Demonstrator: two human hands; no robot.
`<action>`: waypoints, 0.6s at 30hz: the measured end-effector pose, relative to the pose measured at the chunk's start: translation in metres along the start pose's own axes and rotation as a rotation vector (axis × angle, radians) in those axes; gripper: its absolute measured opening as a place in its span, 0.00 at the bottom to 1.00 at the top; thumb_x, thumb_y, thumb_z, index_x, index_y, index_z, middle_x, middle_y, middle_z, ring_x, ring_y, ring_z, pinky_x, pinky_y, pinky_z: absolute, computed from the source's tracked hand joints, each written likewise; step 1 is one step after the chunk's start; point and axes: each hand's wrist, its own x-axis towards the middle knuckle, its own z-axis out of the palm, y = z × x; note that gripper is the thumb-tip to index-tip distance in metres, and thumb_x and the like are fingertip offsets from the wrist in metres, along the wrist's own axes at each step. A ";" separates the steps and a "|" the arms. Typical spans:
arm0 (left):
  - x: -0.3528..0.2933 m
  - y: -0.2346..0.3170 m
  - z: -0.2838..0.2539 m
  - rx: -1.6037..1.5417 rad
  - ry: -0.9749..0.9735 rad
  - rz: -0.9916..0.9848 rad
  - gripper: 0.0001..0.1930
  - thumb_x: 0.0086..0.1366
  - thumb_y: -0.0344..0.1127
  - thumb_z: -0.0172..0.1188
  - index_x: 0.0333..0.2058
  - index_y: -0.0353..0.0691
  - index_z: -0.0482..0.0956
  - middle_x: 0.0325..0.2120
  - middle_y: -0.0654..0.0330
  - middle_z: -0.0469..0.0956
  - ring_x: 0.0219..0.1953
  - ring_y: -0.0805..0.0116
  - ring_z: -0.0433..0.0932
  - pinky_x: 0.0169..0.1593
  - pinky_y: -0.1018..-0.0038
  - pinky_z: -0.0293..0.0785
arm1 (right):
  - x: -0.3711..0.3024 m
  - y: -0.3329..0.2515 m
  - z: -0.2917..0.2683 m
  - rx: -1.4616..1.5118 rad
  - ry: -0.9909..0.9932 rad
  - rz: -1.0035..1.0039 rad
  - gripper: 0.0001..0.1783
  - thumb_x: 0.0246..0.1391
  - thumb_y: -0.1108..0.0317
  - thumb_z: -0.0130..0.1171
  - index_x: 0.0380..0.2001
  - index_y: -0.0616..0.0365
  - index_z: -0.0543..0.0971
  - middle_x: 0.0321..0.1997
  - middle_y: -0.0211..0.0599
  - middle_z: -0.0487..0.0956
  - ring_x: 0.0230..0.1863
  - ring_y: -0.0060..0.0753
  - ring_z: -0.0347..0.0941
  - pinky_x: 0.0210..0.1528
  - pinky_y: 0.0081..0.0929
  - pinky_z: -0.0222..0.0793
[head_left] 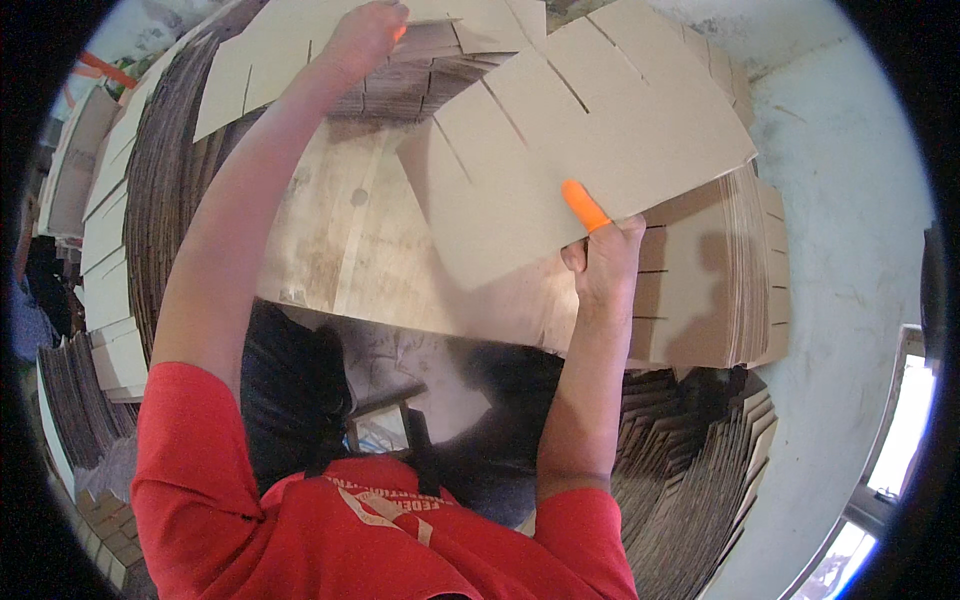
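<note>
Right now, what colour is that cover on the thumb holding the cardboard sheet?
Bright orange: the thumb cover on the right hand, seen in the head view.

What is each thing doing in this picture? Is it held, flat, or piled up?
Right hand: shut on the cardboard sheet, orange cover on the thumb.
Cardboard sheet: flat, unfolded, slotted, lifted above the table.
Left hand: reaching out, resting on the far cardboard stack; grip unclear.
Far cardboard stack: piled flat.
Right cardboard stack: piled, sheets lying level.
Wooden table: bare in the middle, worn.
</note>
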 end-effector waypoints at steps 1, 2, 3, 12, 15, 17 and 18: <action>-0.001 0.007 -0.004 0.023 0.092 0.023 0.17 0.56 0.30 0.55 0.46 0.36 0.75 0.47 0.49 0.75 0.45 0.60 0.77 0.45 0.67 0.77 | 0.001 0.000 -0.003 -0.001 -0.046 -0.002 0.14 0.54 0.79 0.51 0.45 0.61 0.66 0.34 0.39 0.75 0.13 0.17 0.60 0.08 0.16 0.49; -0.003 0.012 -0.007 0.049 0.184 0.045 0.19 0.56 0.30 0.55 0.48 0.36 0.74 0.51 0.50 0.72 0.48 0.59 0.76 0.45 0.66 0.77 | 0.002 -0.001 -0.005 0.000 -0.095 -0.006 0.15 0.55 0.79 0.50 0.46 0.60 0.65 0.35 0.39 0.75 0.14 0.17 0.60 0.08 0.15 0.50; -0.006 0.017 -0.010 0.075 0.277 0.067 0.21 0.56 0.30 0.55 0.51 0.37 0.72 0.54 0.52 0.70 0.50 0.59 0.75 0.46 0.65 0.77 | 0.002 -0.003 -0.005 0.001 -0.144 -0.010 0.16 0.56 0.79 0.49 0.47 0.60 0.64 0.36 0.39 0.75 0.14 0.17 0.61 0.08 0.15 0.50; -0.039 0.070 -0.070 0.235 0.292 0.343 0.16 0.52 0.30 0.58 0.41 0.32 0.75 0.50 0.57 0.71 0.42 0.68 0.72 0.36 0.77 0.78 | -0.004 -0.012 0.003 -0.019 0.049 -0.188 0.08 0.60 0.80 0.45 0.39 0.61 0.74 0.25 0.28 0.72 0.08 0.13 0.54 0.05 0.15 0.46; -0.053 0.080 -0.078 0.168 0.095 0.335 0.24 0.55 0.31 0.57 0.52 0.32 0.71 0.57 0.52 0.68 0.48 0.62 0.72 0.42 0.69 0.78 | -0.004 -0.010 0.004 -0.014 0.076 -0.212 0.09 0.60 0.80 0.48 0.42 0.59 0.73 0.24 0.25 0.69 0.08 0.12 0.53 0.04 0.14 0.47; -0.061 0.085 -0.078 0.111 0.173 0.368 0.24 0.54 0.31 0.57 0.51 0.31 0.72 0.57 0.51 0.68 0.46 0.62 0.72 0.41 0.70 0.78 | -0.005 -0.008 0.003 -0.063 0.084 -0.256 0.09 0.59 0.80 0.49 0.42 0.58 0.74 0.24 0.24 0.68 0.09 0.11 0.53 0.05 0.13 0.47; -0.065 0.087 -0.078 0.083 0.211 0.384 0.24 0.54 0.31 0.57 0.51 0.31 0.72 0.56 0.50 0.68 0.46 0.62 0.72 0.40 0.70 0.78 | -0.005 -0.008 0.004 -0.087 0.088 -0.278 0.09 0.59 0.80 0.50 0.42 0.57 0.74 0.24 0.24 0.68 0.09 0.11 0.53 0.05 0.13 0.47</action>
